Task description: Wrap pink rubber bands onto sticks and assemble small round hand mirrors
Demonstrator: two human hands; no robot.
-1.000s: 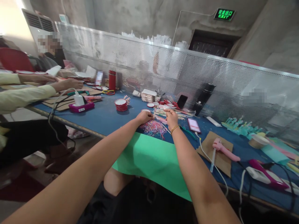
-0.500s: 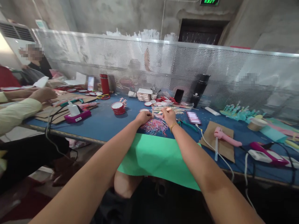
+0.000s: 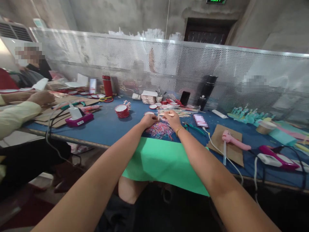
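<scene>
A small upright strip [image 3: 158, 113] is standing between the fingertips of the person's left hand [image 3: 150, 120], which is pinching it just above the surface [image 3: 103, 129]. The right hand [image 3: 173, 120] is grasping a pale stick [image 3: 169, 114], its fingers curling around it, and is pointing it across toward the strip; whether the two are touching cannot be told. Just below both hands, a heap of coloured strands [image 3: 159, 131] is lying on the blue surface, and a green sheet [image 3: 164, 161] is hanging over the near edge toward the person's lap. Behind the right hand, a bundle of thin sticks [image 3: 185, 114] is lying flat. Teal-handled pliers [image 3: 196, 129] are resting to the right, near a phone with a lit screen [image 3: 200, 120]. Farther right, a pink glue gun [image 3: 233, 140] is lying on a piece of cardboard [image 3: 217, 146]. To the left, a round red container [image 3: 122, 111] is standing well apart from the hands. A red bottle [image 3: 107, 86] and a black flask [image 3: 207, 92] are standing near the perforated partition [image 3: 120, 54], while a co-worker's hands [image 3: 43, 97] are hovering over the far left.
</scene>
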